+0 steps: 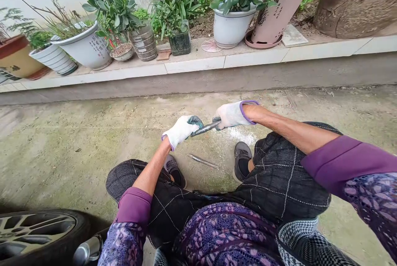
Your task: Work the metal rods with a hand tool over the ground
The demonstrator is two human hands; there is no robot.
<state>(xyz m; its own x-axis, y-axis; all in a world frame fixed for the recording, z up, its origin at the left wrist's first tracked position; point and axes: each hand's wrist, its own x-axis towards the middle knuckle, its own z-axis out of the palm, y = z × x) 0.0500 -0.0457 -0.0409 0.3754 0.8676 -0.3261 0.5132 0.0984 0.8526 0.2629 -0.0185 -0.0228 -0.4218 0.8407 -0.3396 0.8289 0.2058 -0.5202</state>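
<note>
Left fingers (196, 121) and right fingers (217, 125) around a dark rod (205, 129) — a grip at each end.

The floor (62, 133) here is bare, rough concrete, tinged mossy green in patches and greyer in others. A slim metal rod (203, 161) lies on it, slantwise, between two grey shoes (241, 153) planted flat. Just past the toe of the right one there's a spill of white powdery bits (243, 136), thinning to a sprinkle nearer the rod. Off to the left sits one small dark scrap (78, 150).
</note>
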